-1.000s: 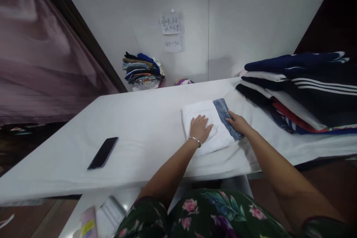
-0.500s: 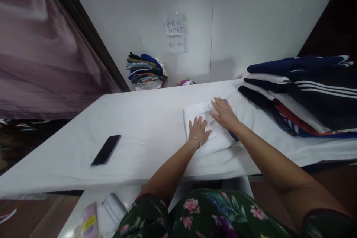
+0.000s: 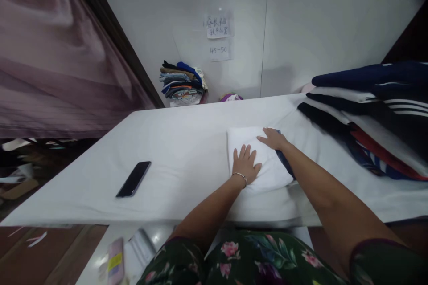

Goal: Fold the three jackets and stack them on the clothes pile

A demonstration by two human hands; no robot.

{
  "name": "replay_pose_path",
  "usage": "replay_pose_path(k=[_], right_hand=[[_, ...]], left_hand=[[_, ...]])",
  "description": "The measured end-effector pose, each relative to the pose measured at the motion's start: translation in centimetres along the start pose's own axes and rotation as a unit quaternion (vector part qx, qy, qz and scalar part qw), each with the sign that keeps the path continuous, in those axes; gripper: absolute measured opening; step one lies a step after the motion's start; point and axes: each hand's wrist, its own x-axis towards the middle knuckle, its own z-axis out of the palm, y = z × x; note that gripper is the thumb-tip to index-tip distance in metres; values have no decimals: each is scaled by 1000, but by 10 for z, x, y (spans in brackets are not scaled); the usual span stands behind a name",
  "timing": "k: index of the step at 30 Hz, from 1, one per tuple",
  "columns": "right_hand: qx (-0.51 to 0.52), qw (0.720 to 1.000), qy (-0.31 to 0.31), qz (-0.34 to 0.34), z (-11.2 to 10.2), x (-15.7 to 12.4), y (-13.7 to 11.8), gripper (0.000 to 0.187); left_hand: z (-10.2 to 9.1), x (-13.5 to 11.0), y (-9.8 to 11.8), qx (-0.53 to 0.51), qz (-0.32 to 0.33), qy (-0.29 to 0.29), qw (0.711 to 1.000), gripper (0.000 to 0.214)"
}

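Observation:
A folded white garment (image 3: 267,167) with a dark blue part along its right edge lies flat on the white-covered table (image 3: 187,151). My left hand (image 3: 246,164), with a bracelet at the wrist, rests on its lower left area, fingers spread. Near the garment's upper right corner, beside the blue edge, my right hand (image 3: 273,138) lies on the cloth with its fingers stretched to the left. Neither hand grasps anything.
A tall pile of dark, white and red clothes (image 3: 374,111) stands at the right. A dark phone (image 3: 133,179) lies on the left. Behind the table's far edge is another clothes stack (image 3: 183,83). Paper notes (image 3: 219,31) hang on the wall; a pinkish curtain (image 3: 60,53) hangs at left.
My right hand has moved down a little along the garment's right side. My left hand stays spread on the cloth. The whole view has shifted slightly.

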Motion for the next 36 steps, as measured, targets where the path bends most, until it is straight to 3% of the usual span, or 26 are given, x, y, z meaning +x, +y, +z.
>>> replay_pose_path(k=[4, 9, 12, 15, 20, 24, 27, 30, 33, 36], right_hand=[[2, 1000, 2, 5, 1, 0, -2, 82], [0, 1000, 7, 7, 3, -1, -1, 82], [12, 1000, 24, 2, 5, -2, 3, 78], [34, 998, 50, -17, 9, -2, 7, 72], [60, 995, 77, -28, 13, 0, 11, 69], [93, 994, 56, -12, -1, -3, 7, 64], [102, 992, 70, -3, -19, -23, -1, 61], [39, 988, 139, -56, -26, -64, -10, 63], [-33, 980, 154, -125, -10, -107, -11, 61], [-70, 981, 144, -113, 15, -131, -3, 59]], left_hand=[[-16, 14, -2, -33, -22, -33, 999, 66], [-36, 67, -19, -42, -79, -6, 996, 71], [-27, 96, -37, -68, -127, -73, 987, 72], [-9, 109, -52, -111, -155, -143, 971, 73], [3, 110, -58, -128, -154, -141, 970, 73], [1, 107, -54, -131, -157, -117, 972, 70], [-1, 105, -52, -131, -152, -110, 973, 70], [-3, 105, -52, -133, -147, -107, 974, 70], [-3, 105, -52, -134, -149, -105, 974, 68], [-3, 104, -52, -138, -157, -103, 972, 66]])
